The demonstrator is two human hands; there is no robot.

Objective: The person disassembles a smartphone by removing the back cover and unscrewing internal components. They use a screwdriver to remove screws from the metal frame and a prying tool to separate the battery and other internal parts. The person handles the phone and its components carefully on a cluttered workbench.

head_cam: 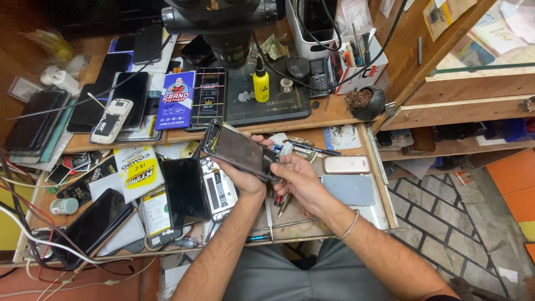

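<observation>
The phone (239,150) sits tilted above the open drawer (384,184), its long axis running from upper left to lower right. The left hand (239,177) cradles it from beneath — the right hand (295,174) pinches its lower right end.

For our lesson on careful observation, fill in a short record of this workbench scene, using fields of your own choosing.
Setting: cluttered wooden workbench
Left hand: holds opened phone from beneath
Right hand: fingertips at the phone's lower end
Behind: yellow dropper bottle on dark mat
Right of hands: pink phone
Wrist: silver bracelet
</observation>
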